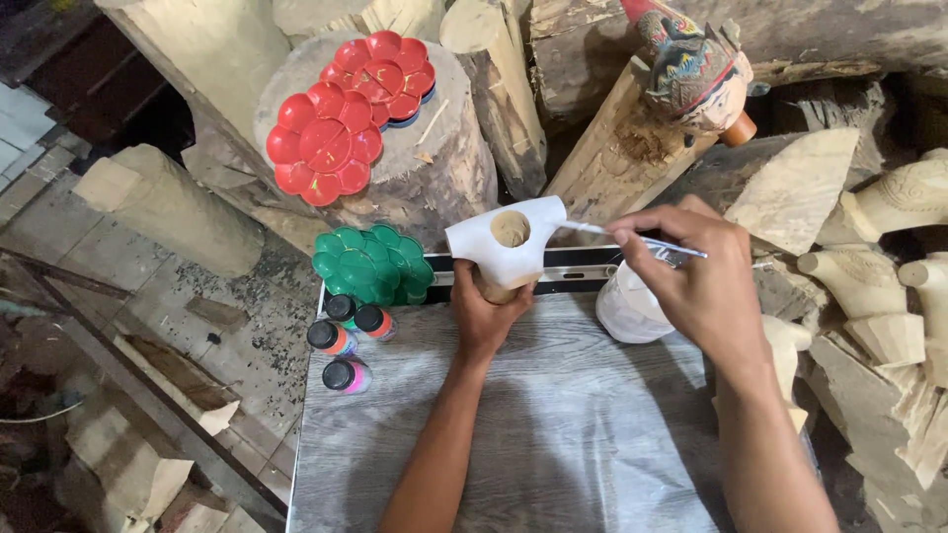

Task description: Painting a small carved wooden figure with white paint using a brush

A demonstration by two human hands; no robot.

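Near the centre of the frame, the left hand (486, 314) grips from below a white-painted carved wooden piece with a round hollow in its top (509, 247), its fingers wrapped around the bare wooden base and pressed tight on it. The piece is held above the far edge of the grey wood-grain desk (553, 434). The right hand (706, 286), at centre right, pinches a thin paintbrush with a metal ferrule (632, 237) between thumb and fingers; the brush lies nearly level, its tip touching the upper right edge of the white piece.

Just beneath the right hand stands a white plastic pot (627, 311), partly hidden by the hand. Left of the carved piece, a green flower-shaped paint palette (373, 265) sits at the desk's far left corner. Just below it, three small paint bottles with black caps (343, 347) stand close together at the desk's left edge.

In the upper left of the frame, two red flower-shaped palettes (346, 114) rest on a round tree-stump top (454, 148), the farther one stacked on a blue one. At the top right, a painted carved figure in red, dark and gold colours (691, 64) leans on raw logs. Unpainted pale wooden carvings (879, 286) crowd the right edge, and rough wood blocks (158, 202) lie on the floor at left.
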